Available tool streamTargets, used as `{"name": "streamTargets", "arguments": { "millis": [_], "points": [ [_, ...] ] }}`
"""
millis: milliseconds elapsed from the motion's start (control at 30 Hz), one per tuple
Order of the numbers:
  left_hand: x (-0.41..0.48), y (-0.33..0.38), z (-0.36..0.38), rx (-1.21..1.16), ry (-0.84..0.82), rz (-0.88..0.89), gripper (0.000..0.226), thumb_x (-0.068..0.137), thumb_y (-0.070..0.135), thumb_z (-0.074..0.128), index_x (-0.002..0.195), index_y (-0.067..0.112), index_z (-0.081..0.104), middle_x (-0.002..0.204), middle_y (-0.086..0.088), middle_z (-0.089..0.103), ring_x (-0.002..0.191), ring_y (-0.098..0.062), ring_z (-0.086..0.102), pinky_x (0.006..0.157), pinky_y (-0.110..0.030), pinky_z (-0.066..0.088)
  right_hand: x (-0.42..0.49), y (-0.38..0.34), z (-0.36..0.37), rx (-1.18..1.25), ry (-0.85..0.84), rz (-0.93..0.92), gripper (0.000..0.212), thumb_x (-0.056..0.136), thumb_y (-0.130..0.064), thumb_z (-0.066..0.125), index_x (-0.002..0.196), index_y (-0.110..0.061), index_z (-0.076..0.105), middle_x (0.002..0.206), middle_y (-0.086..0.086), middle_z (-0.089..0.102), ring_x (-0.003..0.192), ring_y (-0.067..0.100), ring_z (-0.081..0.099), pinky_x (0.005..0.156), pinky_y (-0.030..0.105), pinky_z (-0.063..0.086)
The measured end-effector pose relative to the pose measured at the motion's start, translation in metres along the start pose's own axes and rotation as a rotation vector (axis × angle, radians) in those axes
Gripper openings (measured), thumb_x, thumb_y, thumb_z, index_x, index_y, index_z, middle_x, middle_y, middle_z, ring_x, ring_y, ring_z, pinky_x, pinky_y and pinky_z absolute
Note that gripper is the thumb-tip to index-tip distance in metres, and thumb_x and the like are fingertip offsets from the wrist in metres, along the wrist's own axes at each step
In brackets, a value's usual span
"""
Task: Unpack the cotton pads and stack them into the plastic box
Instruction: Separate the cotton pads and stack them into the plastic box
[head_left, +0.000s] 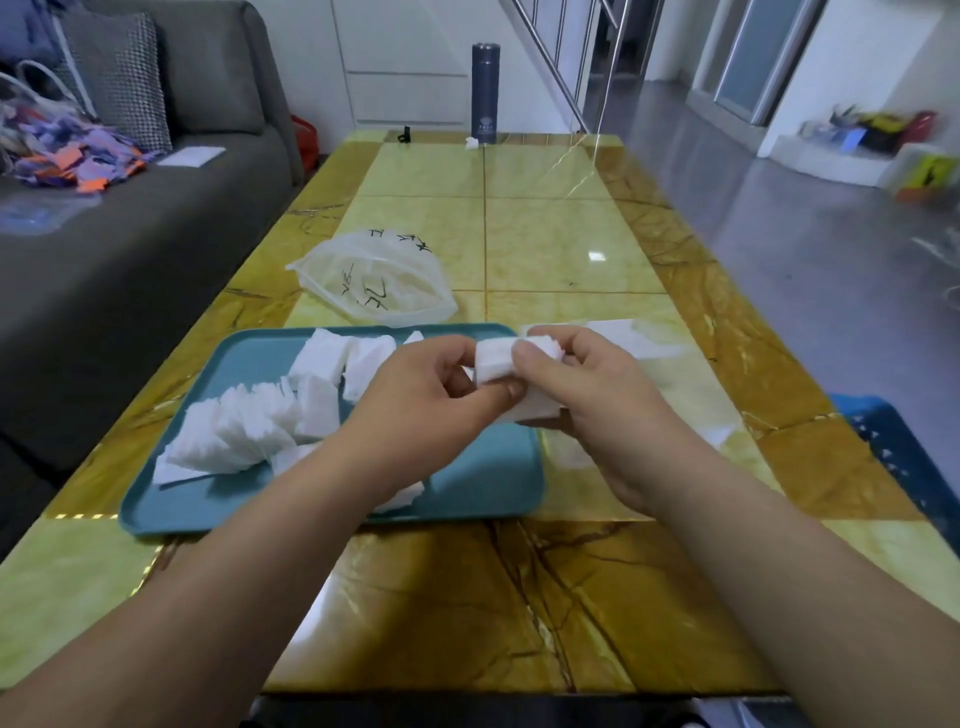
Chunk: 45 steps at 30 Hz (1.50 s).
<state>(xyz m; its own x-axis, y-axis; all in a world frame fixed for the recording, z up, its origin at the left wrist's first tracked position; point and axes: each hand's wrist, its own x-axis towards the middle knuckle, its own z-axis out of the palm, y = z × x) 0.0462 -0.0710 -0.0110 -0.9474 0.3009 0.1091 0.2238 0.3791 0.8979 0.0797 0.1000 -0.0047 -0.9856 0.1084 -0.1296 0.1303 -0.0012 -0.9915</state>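
Both hands hold one small stack of white cotton pads (496, 361) above the right end of a teal tray (483, 488). My left hand (436, 395) pinches the stack's left side. From the right, my right hand (576, 395) grips it with the thumb on top. Several loose heaps of cotton pads (260, 421) lie on the tray's left half. A clear plastic box (670, 384), hard to make out, sits on the table under and beyond my right hand, with white pads (623, 338) at its far end. An opened translucent bag (374, 280) with black writing lies behind the tray.
The tray stands on a glossy yellow and brown marble table (550, 239). A dark flask (484, 93) and a small white scrap (471, 143) stand at the far edge. A grey sofa (156, 218) runs along the left. A blue crate (904, 457) sits at the right.
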Motion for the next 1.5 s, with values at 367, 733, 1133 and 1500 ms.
{"name": "streamTargets", "arguments": {
  "millis": [367, 733, 1133, 1500],
  "points": [
    [0.018, 0.024, 0.055, -0.145, -0.053, -0.057, 0.018, 0.095, 0.041, 0.070, 0.103, 0.026, 0.077, 0.066, 0.018, 0.063, 0.048, 0.004, 0.050, 0.047, -0.007, 0.035, -0.001, -0.006, -0.072, 0.164, 0.030, 0.081, 0.019, 0.090, -0.014, 0.078, 0.107, -0.005, 0.077, 0.096, 0.010, 0.079, 0.090, 0.023, 0.074, 0.091, 0.041, 0.059],
    [0.032, -0.006, 0.076, 0.209, -0.039, -0.036, 0.040, 0.089, 0.024, 0.073, 0.125, 0.037, 0.064, 0.134, 0.019, 0.050, 0.120, -0.004, 0.054, 0.094, -0.025, 0.046, 0.020, 0.004, -0.106, -0.650, 0.496, 0.006, 0.031, 0.085, -0.035, 0.073, 0.100, -0.014, 0.055, 0.087, -0.003, 0.057, 0.078, 0.019, 0.055, 0.063, 0.036, 0.043],
    [0.027, -0.011, 0.079, 0.250, -0.062, 0.020, 0.039, 0.090, 0.039, 0.076, 0.127, 0.031, 0.065, 0.150, 0.013, 0.043, 0.107, -0.002, 0.058, 0.079, -0.004, 0.038, 0.044, 0.021, -0.084, -0.997, 0.426, 0.054, 0.043, 0.101, -0.026, 0.054, 0.063, -0.016, 0.034, 0.065, 0.002, 0.037, 0.054, 0.020, 0.036, 0.049, 0.030, 0.021],
    [0.018, -0.015, 0.071, 0.270, -0.053, 0.057, 0.038, 0.097, 0.044, 0.065, 0.131, 0.028, 0.064, 0.151, 0.011, 0.044, 0.111, -0.005, 0.059, 0.096, -0.024, 0.047, 0.035, 0.016, -0.080, -1.129, 0.508, -0.049, 0.030, 0.100, -0.035, 0.054, 0.095, -0.017, 0.077, 0.095, 0.005, 0.073, 0.085, 0.032, 0.067, 0.068, 0.037, 0.057]
  ]
}}
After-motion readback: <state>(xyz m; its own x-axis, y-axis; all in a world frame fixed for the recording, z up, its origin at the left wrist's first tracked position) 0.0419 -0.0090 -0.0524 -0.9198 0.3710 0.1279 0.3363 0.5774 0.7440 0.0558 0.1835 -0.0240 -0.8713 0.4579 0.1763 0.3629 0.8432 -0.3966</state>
